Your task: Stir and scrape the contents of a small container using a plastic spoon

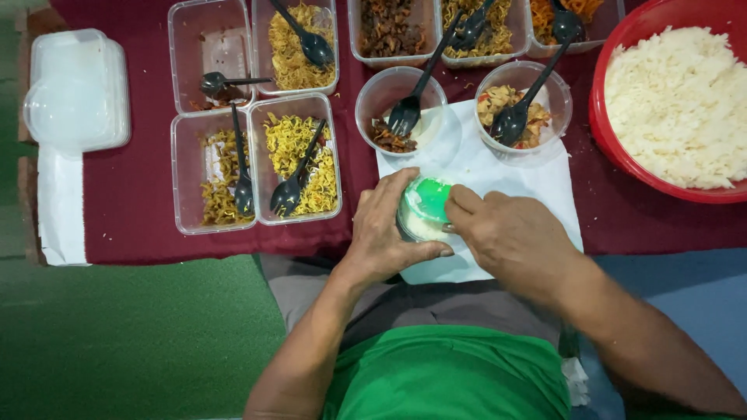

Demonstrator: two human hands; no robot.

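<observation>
Two hands on one small green bowl (pixel 425 208) of rice at the worktop's near edge — left hand (pixel 387 229) wrapped round it, right hand (pixel 510 233) pressing inside; white paper (pixel 537 183) beneath carries no rice.

Even, fairly bright light falls from above on the dark red cloth (pixel 140 202), and colours come out saturated. The large red plastic bowl of white rice (pixel 622 148) is the brightest area; its rice is nearly washed out, with grain detail lost. Left of that bowl, the clear plastic round cups (pixel 373 97) and rectangular trays (pixel 183 179) carry soft glare on their rims. Shadows are faint and short. Focus is reasonably sharp left of the bowl, softer toward the frame edges, where straight lines bow from wide-angle distortion.
</observation>
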